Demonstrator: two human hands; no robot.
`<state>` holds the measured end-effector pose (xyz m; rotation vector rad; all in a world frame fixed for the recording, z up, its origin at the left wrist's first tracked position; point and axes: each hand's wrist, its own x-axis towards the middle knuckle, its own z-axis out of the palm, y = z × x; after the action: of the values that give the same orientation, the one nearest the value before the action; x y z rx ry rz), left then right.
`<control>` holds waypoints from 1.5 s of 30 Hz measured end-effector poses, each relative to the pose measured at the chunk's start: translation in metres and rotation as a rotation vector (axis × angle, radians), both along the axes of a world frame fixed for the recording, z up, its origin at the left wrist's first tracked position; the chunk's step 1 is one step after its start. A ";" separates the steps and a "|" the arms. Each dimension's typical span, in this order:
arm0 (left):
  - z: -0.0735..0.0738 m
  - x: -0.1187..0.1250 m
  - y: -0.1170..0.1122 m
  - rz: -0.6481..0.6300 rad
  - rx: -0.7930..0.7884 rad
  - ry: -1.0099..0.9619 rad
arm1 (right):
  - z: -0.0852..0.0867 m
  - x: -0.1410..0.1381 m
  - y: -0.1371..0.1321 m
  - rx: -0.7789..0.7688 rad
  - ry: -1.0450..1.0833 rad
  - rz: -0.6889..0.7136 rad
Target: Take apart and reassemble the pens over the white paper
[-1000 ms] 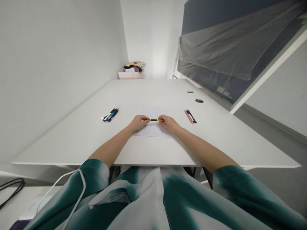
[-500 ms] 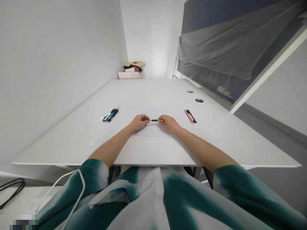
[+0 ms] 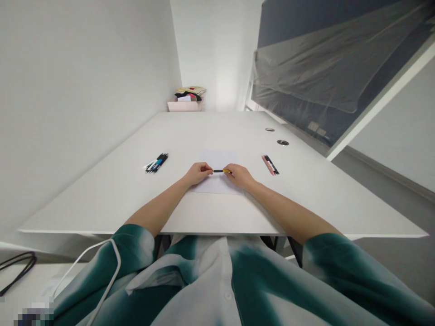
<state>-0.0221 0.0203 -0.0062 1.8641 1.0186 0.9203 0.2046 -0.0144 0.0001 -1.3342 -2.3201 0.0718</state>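
Observation:
A slim black-and-yellow pen [image 3: 222, 171] lies level just above a white sheet of paper [image 3: 217, 186] in the middle of the white table [image 3: 102, 194]. My left hand [image 3: 198, 174] pinches its black end between the fingertips. My right hand [image 3: 239, 176] grips the yellow end, and a short stretch of the pen shows between the hands. Both hands are over the paper, with the forearms resting towards the table's near edge.
Several pens [image 3: 156, 163] lie left of the paper. A pink case with a black pen [image 3: 270, 165] lies to the right. Two round grommets [image 3: 282, 142] are set in the far right table. A wall runs along the left, and a box of clutter [image 3: 185, 106] stands beyond the table.
My right hand has shifted slightly towards my left hand, and the visible stretch of the pen looks a little shorter.

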 end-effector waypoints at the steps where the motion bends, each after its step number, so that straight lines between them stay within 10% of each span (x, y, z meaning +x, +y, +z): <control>1: 0.000 0.000 0.000 0.006 0.009 0.015 | 0.000 0.000 -0.001 -0.003 -0.004 0.003; 45: 0.011 0.002 -0.010 0.065 0.269 0.253 | 0.013 -0.006 -0.009 -0.085 -0.139 -0.082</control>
<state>-0.0198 0.0105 0.0047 2.2266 1.1577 0.9114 0.1988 -0.0239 0.0135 -1.5194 -2.3963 0.0538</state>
